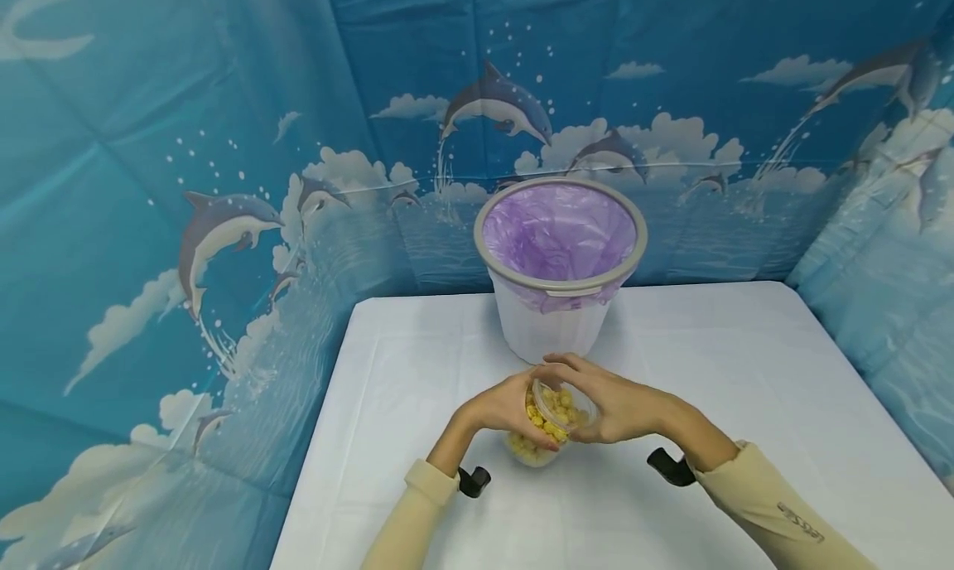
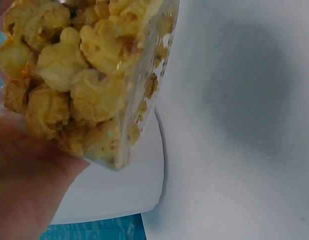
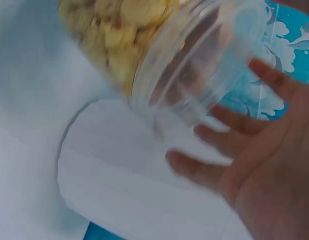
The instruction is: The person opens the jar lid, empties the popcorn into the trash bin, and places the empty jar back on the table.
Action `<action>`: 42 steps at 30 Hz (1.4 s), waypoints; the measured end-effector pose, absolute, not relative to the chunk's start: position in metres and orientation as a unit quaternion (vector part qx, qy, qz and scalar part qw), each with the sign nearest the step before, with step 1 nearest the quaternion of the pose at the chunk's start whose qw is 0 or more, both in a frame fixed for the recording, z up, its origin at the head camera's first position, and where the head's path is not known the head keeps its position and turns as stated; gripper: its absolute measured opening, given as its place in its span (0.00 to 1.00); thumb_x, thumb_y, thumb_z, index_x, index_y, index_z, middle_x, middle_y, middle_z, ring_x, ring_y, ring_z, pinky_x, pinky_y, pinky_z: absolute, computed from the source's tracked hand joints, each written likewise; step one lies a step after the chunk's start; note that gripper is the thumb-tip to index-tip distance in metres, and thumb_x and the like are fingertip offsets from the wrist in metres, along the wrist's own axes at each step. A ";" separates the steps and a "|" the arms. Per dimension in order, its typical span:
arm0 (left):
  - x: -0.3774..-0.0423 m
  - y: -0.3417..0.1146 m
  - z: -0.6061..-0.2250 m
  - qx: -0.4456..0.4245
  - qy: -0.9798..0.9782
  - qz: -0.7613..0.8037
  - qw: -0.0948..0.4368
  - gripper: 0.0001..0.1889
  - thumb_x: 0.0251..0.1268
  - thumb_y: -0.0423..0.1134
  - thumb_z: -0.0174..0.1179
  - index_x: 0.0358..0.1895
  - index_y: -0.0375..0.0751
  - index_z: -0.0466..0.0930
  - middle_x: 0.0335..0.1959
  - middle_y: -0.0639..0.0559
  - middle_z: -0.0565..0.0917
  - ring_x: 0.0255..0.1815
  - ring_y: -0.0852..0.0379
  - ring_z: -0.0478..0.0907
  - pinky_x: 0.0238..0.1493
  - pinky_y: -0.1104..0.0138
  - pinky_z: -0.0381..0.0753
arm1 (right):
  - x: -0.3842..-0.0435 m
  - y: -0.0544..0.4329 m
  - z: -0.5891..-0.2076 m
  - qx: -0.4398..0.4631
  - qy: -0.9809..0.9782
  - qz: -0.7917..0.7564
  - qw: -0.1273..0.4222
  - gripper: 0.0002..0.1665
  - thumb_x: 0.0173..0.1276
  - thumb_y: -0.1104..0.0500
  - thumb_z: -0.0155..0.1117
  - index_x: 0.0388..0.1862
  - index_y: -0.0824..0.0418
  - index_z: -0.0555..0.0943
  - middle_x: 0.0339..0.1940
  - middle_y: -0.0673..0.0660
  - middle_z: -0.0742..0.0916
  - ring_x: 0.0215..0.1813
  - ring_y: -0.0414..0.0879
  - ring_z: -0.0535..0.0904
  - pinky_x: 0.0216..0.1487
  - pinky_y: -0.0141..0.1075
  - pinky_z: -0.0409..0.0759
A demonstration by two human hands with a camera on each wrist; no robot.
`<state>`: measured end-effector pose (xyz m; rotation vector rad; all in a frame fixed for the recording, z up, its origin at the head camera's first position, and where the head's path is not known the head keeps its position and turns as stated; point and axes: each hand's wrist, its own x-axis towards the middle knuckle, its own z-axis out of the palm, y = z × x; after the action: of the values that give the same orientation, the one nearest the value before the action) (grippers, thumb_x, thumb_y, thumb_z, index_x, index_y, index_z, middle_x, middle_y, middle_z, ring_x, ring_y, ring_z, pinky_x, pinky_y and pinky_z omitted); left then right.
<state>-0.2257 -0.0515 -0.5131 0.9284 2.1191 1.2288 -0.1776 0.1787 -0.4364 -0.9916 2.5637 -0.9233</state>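
Observation:
A clear plastic jar (image 1: 531, 451) full of yellow popcorn (image 2: 69, 75) is held tilted over the table, its top leaning to the right. My left hand (image 1: 501, 406) grips the jar round its side, thumb toward me and fingers on the far side. The fingers and thumb of my right hand (image 1: 624, 404) curve round the clear lid (image 3: 219, 55) at the jar's top. In the right wrist view the lower fingers are spread, with the smallest finger apart from the lid. Whether the lid is loose from the jar, I cannot tell.
Just beyond my hands stands a white trash bin (image 1: 547, 326) with a grey rim and a purple liner bag (image 1: 559, 230). A white cloth covers the table (image 1: 402, 363). Blue dolphin-print curtains (image 1: 253, 346) hang at the back and on both sides.

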 end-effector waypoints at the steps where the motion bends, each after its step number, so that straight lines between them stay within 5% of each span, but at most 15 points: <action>1: -0.225 -0.051 -0.513 0.337 0.786 0.451 0.254 0.54 0.44 0.44 0.84 0.77 0.53 0.61 0.67 0.53 0.76 0.62 0.65 0.76 0.64 0.70 0.77 | -0.177 0.177 -0.436 -0.323 0.886 -0.314 0.115 0.50 0.64 0.47 0.76 0.81 0.52 0.63 0.80 0.66 0.65 0.77 0.69 0.67 0.67 0.70 0.73; 5: -0.223 -0.046 -0.511 0.309 0.807 0.446 0.231 0.55 0.45 0.49 0.84 0.78 0.47 0.60 0.65 0.53 0.78 0.58 0.65 0.78 0.61 0.70 0.80 | -0.173 0.164 -0.436 -0.211 0.936 -0.268 0.080 0.52 0.72 0.31 0.61 0.84 0.54 0.59 0.75 0.71 0.72 0.64 0.68 0.80 0.56 0.64 0.82; 9: -0.222 -0.044 -0.512 0.302 0.810 0.448 0.225 0.56 0.45 0.51 0.84 0.79 0.53 0.59 0.65 0.57 0.77 0.60 0.65 0.78 0.61 0.69 0.80 | -0.171 0.159 -0.439 -0.185 0.955 -0.220 0.070 0.48 0.74 0.29 0.56 0.81 0.57 0.65 0.62 0.68 0.82 0.45 0.56 0.85 0.42 0.51 0.86; 12: -0.223 -0.049 -0.514 0.313 0.796 0.458 0.241 0.56 0.44 0.47 0.84 0.79 0.59 0.58 0.67 0.58 0.75 0.63 0.65 0.76 0.63 0.69 0.78 | -0.173 0.168 -0.440 -0.253 0.928 -0.256 0.095 0.43 0.72 0.38 0.66 0.79 0.55 0.68 0.70 0.67 0.77 0.62 0.62 0.81 0.55 0.59 0.84; 15: -0.224 -0.054 -0.517 0.320 0.784 0.465 0.257 0.55 0.44 0.44 0.85 0.77 0.60 0.60 0.68 0.57 0.74 0.63 0.64 0.75 0.64 0.69 0.77 | -0.176 0.179 -0.440 -0.316 0.886 -0.306 0.146 0.46 0.67 0.49 0.73 0.81 0.50 0.64 0.81 0.66 0.64 0.79 0.70 0.65 0.68 0.71 0.72; 19: -0.223 -0.051 -0.520 0.303 0.803 0.453 0.241 0.56 0.43 0.47 0.85 0.78 0.55 0.59 0.67 0.56 0.76 0.62 0.65 0.76 0.63 0.68 0.78 | -0.176 0.175 -0.440 -0.278 0.898 -0.313 0.139 0.50 0.69 0.42 0.70 0.84 0.49 0.58 0.85 0.69 0.57 0.81 0.74 0.59 0.68 0.75 0.68; 24: -0.222 -0.039 -0.519 0.284 0.828 0.443 0.194 0.56 0.44 0.52 0.84 0.77 0.48 0.61 0.67 0.53 0.78 0.64 0.60 0.78 0.64 0.63 0.81 | -0.171 0.152 -0.444 -0.148 0.960 -0.227 0.068 0.51 0.74 0.27 0.53 0.84 0.55 0.59 0.72 0.78 0.73 0.57 0.73 0.82 0.53 0.65 0.83; 26: -0.222 -0.035 -0.518 0.287 0.831 0.440 0.184 0.55 0.44 0.53 0.84 0.77 0.49 0.61 0.69 0.53 0.77 0.66 0.59 0.77 0.66 0.63 0.80 | -0.170 0.148 -0.448 -0.135 0.970 -0.198 0.047 0.49 0.75 0.28 0.52 0.82 0.58 0.63 0.64 0.79 0.78 0.42 0.67 0.86 0.42 0.57 0.86; 28: -0.222 -0.035 -0.519 0.291 0.829 0.441 0.186 0.57 0.44 0.53 0.84 0.79 0.52 0.59 0.70 0.53 0.76 0.66 0.59 0.77 0.66 0.64 0.79 | -0.169 0.148 -0.451 -0.145 0.970 -0.193 0.033 0.46 0.75 0.30 0.55 0.80 0.57 0.67 0.60 0.77 0.80 0.38 0.62 0.85 0.35 0.52 0.85; 36: -0.220 -0.050 -0.521 0.301 0.812 0.441 0.236 0.59 0.43 0.49 0.85 0.80 0.60 0.56 0.68 0.56 0.76 0.63 0.64 0.76 0.64 0.67 0.79 | -0.174 0.185 -0.447 -0.275 0.915 -0.283 0.082 0.41 0.70 0.40 0.70 0.78 0.44 0.68 0.72 0.64 0.72 0.70 0.66 0.72 0.56 0.67 0.81; 42: -0.222 -0.061 -0.524 0.286 0.821 0.442 0.223 0.54 0.43 0.49 0.85 0.77 0.55 0.63 0.72 0.55 0.75 0.71 0.57 0.74 0.73 0.58 0.74 | -0.191 0.226 -0.455 -0.228 0.943 -0.239 0.046 0.44 0.69 0.44 0.72 0.79 0.48 0.65 0.75 0.73 0.67 0.72 0.75 0.68 0.59 0.74 0.75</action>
<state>-0.2221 -0.0605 -0.5245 0.7892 2.2664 1.2214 -0.1907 0.2260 -0.4545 -0.6976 2.8789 -0.7289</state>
